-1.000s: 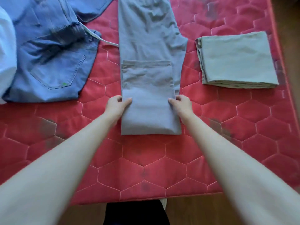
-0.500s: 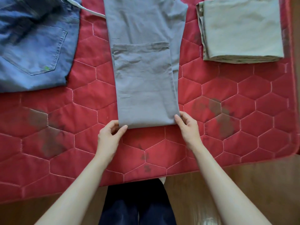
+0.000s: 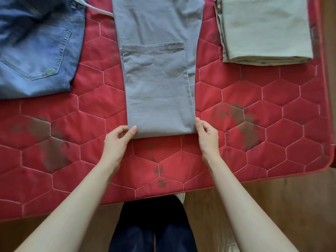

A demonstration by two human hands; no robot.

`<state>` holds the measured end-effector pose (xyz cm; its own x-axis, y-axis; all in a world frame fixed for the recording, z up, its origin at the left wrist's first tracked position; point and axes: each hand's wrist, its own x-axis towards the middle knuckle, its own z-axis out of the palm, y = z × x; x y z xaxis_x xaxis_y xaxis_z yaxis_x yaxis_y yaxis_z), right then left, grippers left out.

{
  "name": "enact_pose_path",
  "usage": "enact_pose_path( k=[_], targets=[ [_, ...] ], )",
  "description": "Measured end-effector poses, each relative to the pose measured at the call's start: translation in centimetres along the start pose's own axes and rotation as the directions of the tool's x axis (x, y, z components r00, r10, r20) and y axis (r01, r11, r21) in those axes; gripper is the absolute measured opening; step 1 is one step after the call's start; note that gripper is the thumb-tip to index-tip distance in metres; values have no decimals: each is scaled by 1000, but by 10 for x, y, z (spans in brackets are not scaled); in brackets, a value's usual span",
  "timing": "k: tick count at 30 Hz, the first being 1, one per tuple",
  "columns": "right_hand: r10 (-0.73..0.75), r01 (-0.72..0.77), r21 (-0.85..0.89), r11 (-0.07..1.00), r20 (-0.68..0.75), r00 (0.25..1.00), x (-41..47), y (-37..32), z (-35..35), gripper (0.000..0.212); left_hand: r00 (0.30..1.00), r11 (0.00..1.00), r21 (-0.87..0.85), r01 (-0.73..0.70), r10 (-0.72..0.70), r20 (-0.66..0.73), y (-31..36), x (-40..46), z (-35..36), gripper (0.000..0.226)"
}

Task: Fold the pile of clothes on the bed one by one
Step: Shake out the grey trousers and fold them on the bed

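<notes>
Grey trousers (image 3: 156,84) lie lengthwise on the red quilted bed (image 3: 272,110), their leg ends folded back up over the legs. My left hand (image 3: 117,142) pinches the near left corner of the folded edge, thumb on top. At the near right corner, my right hand (image 3: 207,137) has its fingertips against the fold. The fold's hem lies across the trousers about halfway up the view.
Blue jeans (image 3: 36,48) lie spread at the far left. A folded pale green garment (image 3: 263,30) sits at the far right near the bed's edge. Dark stains mark the quilt. Wooden floor (image 3: 272,206) and my dark-trousered legs show below the near edge.
My hands slid from the sides of the folded part down to its near corners. The camera tilted downward, bringing the floor into view.
</notes>
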<state>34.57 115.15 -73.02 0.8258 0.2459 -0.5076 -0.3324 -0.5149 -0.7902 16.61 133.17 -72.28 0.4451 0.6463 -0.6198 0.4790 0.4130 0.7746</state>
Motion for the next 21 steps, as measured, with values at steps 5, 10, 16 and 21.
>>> enact_pose_path(
  k=[5,10,16,21],
  targets=[
    [29,-34,-84,996,-63,998,-2,-4,0,12,1000,1000,4,12,-12,7,2,0,-1,4],
    [-26,-16,-343,939,-118,993,-17,4,0,16,998,991,127,34,-28,-49,-14,-17,1,6],
    [-60,-43,-431,902,-224,973,-22,-4,11,23,991,977,208,40,-12,-133,-5,-12,5,8],
    [-130,35,-442,897,-187,974,8,-38,27,26,990,992,121,19,-2,-143,33,32,2,16]
  ],
)
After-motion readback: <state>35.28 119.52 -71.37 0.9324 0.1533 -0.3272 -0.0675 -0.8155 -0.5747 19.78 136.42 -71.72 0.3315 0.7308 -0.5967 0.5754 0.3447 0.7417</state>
